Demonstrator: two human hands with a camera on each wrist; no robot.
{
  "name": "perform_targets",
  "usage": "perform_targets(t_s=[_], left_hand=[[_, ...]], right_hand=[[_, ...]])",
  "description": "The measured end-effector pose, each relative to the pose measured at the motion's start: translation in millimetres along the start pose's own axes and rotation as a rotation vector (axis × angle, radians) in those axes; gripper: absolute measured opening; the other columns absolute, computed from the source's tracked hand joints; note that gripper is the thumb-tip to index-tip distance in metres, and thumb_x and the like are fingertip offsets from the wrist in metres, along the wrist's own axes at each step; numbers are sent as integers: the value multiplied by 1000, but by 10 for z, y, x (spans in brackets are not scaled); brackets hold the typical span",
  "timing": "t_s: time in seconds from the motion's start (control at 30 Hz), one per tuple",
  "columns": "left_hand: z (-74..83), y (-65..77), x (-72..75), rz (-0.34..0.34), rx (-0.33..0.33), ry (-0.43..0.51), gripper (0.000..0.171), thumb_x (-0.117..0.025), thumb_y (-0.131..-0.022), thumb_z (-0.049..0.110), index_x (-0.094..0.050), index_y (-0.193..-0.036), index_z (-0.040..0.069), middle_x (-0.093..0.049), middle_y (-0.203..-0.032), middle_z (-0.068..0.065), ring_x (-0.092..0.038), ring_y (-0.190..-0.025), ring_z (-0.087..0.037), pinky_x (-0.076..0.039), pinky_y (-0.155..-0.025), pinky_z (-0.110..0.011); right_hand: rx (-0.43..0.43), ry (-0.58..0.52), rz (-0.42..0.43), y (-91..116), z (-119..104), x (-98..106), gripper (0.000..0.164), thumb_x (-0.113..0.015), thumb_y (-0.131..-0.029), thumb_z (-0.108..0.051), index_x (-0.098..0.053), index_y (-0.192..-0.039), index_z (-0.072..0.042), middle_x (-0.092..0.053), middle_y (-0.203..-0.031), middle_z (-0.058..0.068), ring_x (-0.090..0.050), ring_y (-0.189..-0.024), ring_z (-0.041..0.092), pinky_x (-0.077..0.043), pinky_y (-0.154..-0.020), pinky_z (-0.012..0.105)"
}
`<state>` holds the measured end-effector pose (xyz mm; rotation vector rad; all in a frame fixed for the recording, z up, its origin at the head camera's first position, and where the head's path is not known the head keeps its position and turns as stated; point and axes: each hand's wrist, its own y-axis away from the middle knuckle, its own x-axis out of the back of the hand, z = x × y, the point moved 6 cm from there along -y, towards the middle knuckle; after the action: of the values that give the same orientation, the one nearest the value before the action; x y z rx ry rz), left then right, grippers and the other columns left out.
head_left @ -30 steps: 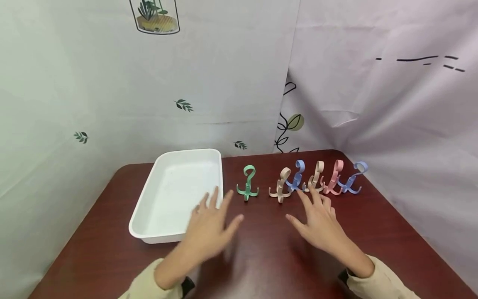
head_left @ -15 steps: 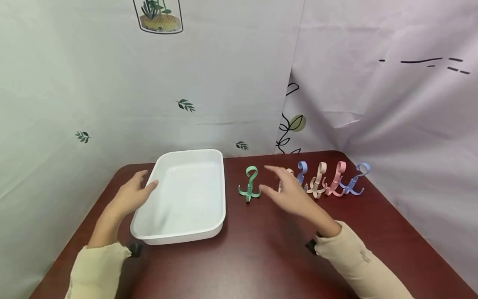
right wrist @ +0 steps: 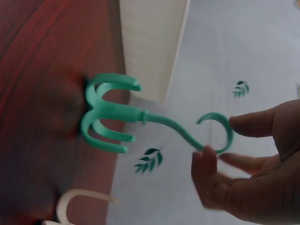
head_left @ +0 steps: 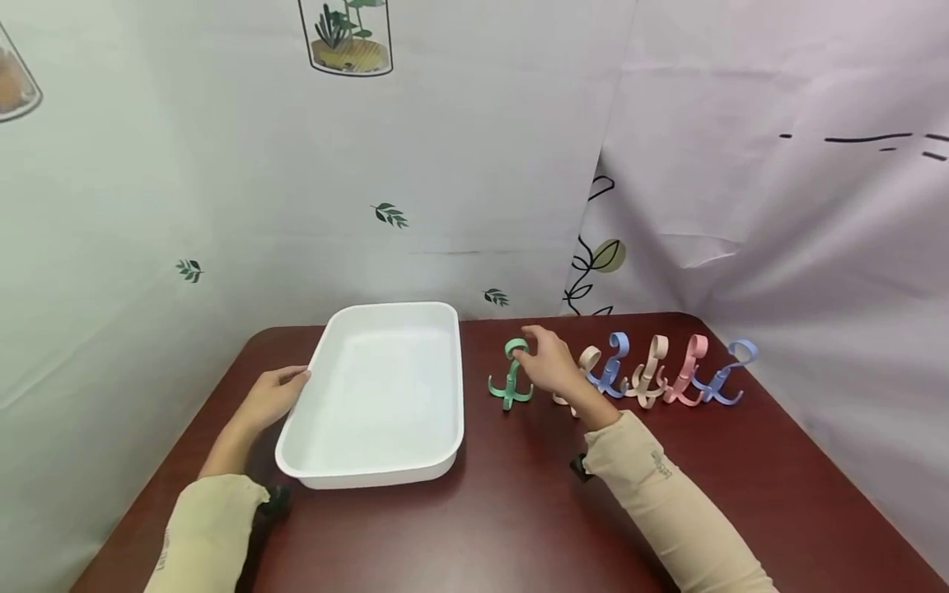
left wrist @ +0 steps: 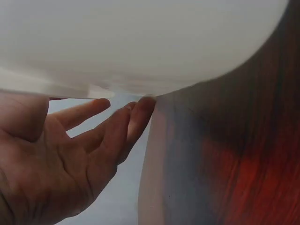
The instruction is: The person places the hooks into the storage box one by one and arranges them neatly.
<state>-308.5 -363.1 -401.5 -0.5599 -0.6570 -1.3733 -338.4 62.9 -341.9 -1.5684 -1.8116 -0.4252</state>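
Observation:
A green multi-prong hanging hook [head_left: 511, 385] stands on its prongs, upright on the table, right of the white tray [head_left: 371, 478]. My right hand [head_left: 550, 362] has thumb and fingers around its curled top, pinching the loop in the right wrist view, where the whole green hook [right wrist: 117, 112] shows. At the tray's left side, my left hand [head_left: 268, 401] holds the rim. Seen from the left wrist, bent fingers [left wrist: 119, 126] lie under and against the tray's outer side [left wrist: 140, 56]; the thumb is partly hidden by the rim.
Right of the green hook stand a beige hook [head_left: 590, 358], partly behind my right hand, a blue hook [head_left: 610, 377], another beige hook [head_left: 647, 380], a pink hook [head_left: 684, 383] and a second blue hook [head_left: 717, 383]. A printed cloth [head_left: 474, 165] hangs behind the dark red table [head_left: 474, 535].
My left hand has moved left, away from over the tray's right side, to its left rim. My right hand has moved left from the beige and blue hooks to the green hook's top.

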Motion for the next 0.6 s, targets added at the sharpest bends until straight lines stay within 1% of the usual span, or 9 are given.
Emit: perform_targets(t_s=[0.1, 0.2, 0.23, 0.3, 0.4, 0.47, 0.6], left_hand=[[-12, -1, 23, 33, -8, -4, 57, -38, -107, 32, -44, -140, -14, -51, -133, -37, -59, -112, -48, -51, -89, -55], [-11, -16, 19, 37, -9, -5, 54, -41, -106, 29, -45, -139, -14, -52, -132, -37, -60, -111, -47, -52, -88, -53], [-15, -19, 12, 33, -6, -1, 53, -41, -106, 28, -45, -139, -14, -52, -132, -37, -60, -111, -46, -53, -87, -53], [-17, -19, 6, 24, 1, 7, 53, -42, -106, 28, -45, -140, -13, -52, -132, -36, -60, -111, -46, -53, -87, -52], [-19, -17, -4, 12, 17, 24, 53, -43, -106, 27, -44, -141, -13, -52, -132, -36, -61, -111, -45, -53, -87, -52], [-25, -18, -3, 14, 28, 28, 53, -44, -105, 27, -44, -141, -12, -52, -133, -36, -60, -111, -45, -53, -87, -52], [-28, -30, -5, 23, 28, 36, 52, -44, -105, 26, -44, -141, -11, -53, -133, -35, -60, -111, -45, -53, -87, -52]], right_hand=[[8, -13, 0, -54, 21, -49, 33, -65, -97, -11, -63, -127, -1, -65, -122, 16, -63, -99, 29, -50, -72, 39], [31, -17, 13, -81, 20, -43, 21, -68, -94, -9, -71, -114, -3, -71, -106, 11, -66, -90, 26, -52, -70, 36], [32, -21, 13, -90, 13, -39, 19, -69, -93, -9, -72, -111, -4, -72, -104, 11, -68, -88, 25, -52, -69, 35], [26, -28, 5, -109, -11, -22, 18, -71, -93, -10, -73, -109, -3, -72, -101, 10, -69, -81, 22, -52, -65, 33], [13, -53, -13, -154, -89, 28, 21, -71, -92, -11, -73, -111, -1, -73, -97, 13, -71, -71, 19, -52, -60, 30], [25, -79, -18, -205, -194, 76, 23, -71, -93, -11, -72, -112, 1, -73, -95, 14, -70, -68, 17, -53, -60, 29], [80, -124, -13, -357, -483, 164, 22, -71, -93, -11, -72, -110, 3, -73, -96, 16, -70, -69, 19, -56, -62, 31]])
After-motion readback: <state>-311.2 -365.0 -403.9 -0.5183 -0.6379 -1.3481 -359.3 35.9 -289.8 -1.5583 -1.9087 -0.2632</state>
